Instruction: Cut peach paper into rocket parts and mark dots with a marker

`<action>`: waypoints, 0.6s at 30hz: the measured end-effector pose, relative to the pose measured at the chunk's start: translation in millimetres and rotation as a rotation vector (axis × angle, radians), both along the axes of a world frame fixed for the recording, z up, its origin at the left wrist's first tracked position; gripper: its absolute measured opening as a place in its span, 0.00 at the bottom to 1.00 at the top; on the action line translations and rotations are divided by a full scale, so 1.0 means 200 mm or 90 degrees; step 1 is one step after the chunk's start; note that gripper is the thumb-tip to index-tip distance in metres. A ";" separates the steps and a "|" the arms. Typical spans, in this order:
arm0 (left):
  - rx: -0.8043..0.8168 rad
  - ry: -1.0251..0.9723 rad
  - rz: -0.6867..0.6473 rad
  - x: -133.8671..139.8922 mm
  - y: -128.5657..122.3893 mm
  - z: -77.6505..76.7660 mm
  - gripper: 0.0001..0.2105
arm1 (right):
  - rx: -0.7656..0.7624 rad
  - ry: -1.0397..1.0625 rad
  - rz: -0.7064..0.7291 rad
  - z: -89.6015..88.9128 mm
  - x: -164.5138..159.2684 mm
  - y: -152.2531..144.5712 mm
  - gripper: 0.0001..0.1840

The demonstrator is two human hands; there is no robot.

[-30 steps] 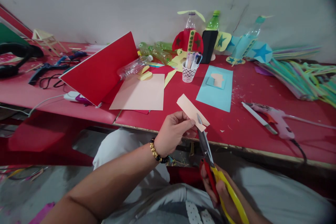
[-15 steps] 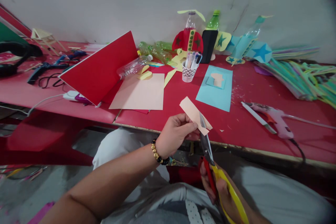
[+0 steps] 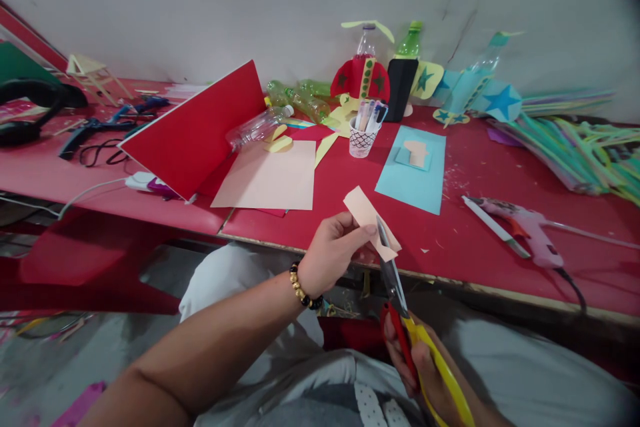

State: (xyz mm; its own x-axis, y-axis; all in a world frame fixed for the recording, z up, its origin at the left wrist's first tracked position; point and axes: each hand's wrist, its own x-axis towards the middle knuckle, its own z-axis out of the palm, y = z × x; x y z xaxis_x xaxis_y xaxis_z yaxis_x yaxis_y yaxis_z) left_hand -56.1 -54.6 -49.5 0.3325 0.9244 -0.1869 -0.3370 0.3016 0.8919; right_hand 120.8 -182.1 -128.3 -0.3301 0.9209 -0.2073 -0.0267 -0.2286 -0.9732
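Observation:
Between thumb and fingers, my left hand [image 3: 336,250] pinches a strip of peach paper [image 3: 361,205] just above the table's front edge. My right hand [image 3: 425,363] grips a pair of scissors [image 3: 395,287] with one red and one yellow handle. The scissor blades lie across the lower end of the strip, where the paper has a cut notch. A larger sheet of peach paper [image 3: 275,177] lies on the table to the left. To the right is a light blue sheet [image 3: 411,193] with small blue and peach cut pieces on it.
Near the right front edge lie a pink glue gun [image 3: 543,233] and a white-handled cutter [image 3: 495,227]. A cup of pens [image 3: 361,141] stands mid-table. Behind it are decorated bottles [image 3: 367,73]. A red board [image 3: 200,127] leans at left; colored straws [image 3: 565,147] pile at right.
The scissor blades are closer together on the paper strip, and the strip has tilted slightly. The whole view has shifted a little. Both hands keep their holds.

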 end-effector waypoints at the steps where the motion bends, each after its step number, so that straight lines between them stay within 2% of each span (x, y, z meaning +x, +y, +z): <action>1: 0.004 0.005 0.001 0.00 0.00 0.00 0.09 | 0.003 0.003 -0.001 0.00 0.00 0.00 0.29; 8: -0.014 0.023 -0.042 -0.01 -0.01 -0.01 0.11 | 0.015 0.038 -0.003 -0.01 0.00 0.03 0.29; 18: -0.021 -0.001 -0.082 0.00 -0.01 -0.02 0.12 | 0.023 0.004 0.018 0.02 -0.01 0.01 0.31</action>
State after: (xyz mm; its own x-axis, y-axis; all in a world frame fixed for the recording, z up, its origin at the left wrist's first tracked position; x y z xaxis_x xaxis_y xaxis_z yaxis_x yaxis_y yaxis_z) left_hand -56.7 -56.3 -53.2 0.4485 0.8674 -0.2155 -0.2954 0.3714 0.8802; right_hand 118.5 -179.5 -123.7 -0.3574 0.9181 -0.1714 -0.0268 -0.1935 -0.9807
